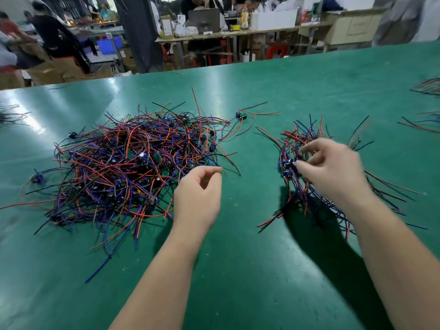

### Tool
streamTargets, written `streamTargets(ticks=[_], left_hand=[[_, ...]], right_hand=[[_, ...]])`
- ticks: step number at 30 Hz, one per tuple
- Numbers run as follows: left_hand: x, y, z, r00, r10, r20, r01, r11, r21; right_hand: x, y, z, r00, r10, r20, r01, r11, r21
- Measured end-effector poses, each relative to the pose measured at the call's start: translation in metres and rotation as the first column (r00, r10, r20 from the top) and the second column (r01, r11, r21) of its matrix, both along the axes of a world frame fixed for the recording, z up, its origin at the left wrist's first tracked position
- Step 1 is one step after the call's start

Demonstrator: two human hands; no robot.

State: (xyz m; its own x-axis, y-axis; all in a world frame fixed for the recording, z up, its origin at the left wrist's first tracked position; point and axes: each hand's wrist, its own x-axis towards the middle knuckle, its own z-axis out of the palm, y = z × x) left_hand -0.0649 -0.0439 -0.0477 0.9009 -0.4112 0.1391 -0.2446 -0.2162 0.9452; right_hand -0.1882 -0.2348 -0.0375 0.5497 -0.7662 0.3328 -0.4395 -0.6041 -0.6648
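A module [288,164], judged light and limp-leaded, was pinched at its body by the right hand [333,170]; the left hand [197,196] was seen loosely curled, empty.

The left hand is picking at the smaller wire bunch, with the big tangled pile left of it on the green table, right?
No: the head view shows the right hand pinching at the smaller wire bunch. The big tangled pile does lie left of it on the green table.
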Motion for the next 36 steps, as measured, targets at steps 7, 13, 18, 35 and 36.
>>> streamTargets(ticks=[7,13,18,35,36], left_hand=[[0.012,0.010,-0.007,0.873,-0.006,0.488,-0.233,0.873,0.428],[0.003,0.003,-0.026,0.938,-0.183,0.296,-0.098,0.678,0.729],[-0.001,-0.001,-0.026,0.946,-0.086,0.314,-0.194,0.625,0.756],[-0.045,-0.011,-0.004,0.689,-0.389,0.612,0.365,0.915,0.172],[-0.047,-0.012,-0.005,0.647,-0.421,0.636,0.387,0.900,0.202]], right_hand=[[0.003,0.002,-0.010,0.956,0.011,-0.294,-0.041,0.994,-0.097],[0.003,0.005,-0.005,0.942,0.004,-0.337,-0.040,0.994,-0.100],[0.001,0.009,-0.001,0.967,-0.008,-0.253,-0.036,0.985,-0.169],[0.012,0.047,0.012,0.790,0.198,0.580,-0.598,0.456,0.659],[0.011,0.047,0.012,0.777,0.216,0.591,-0.617,0.450,0.646]])
